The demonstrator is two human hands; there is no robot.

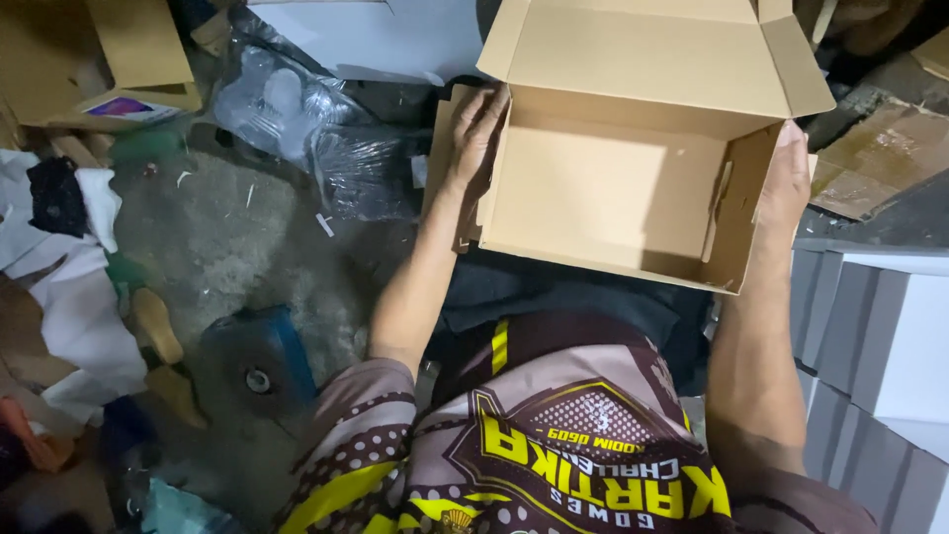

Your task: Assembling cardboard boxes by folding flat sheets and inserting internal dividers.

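An open, empty brown cardboard box (603, 193) with its lid flap (633, 44) raised rests over my lap. My left hand (476, 133) presses flat against the box's left side wall. My right hand (786, 183) grips the right side wall, fingers wrapped over its edge. Both forearms reach forward from my patterned maroon and yellow shirt (554, 445).
Clear plastic bags (316, 129) lie on the grey floor at left. Flat cardboard pieces (129, 59) and white cloth (69, 287) sit at far left, a blue object (262, 356) below them. Stacked white boxes (880, 356) stand at right. More cardboard (875, 158) lies at upper right.
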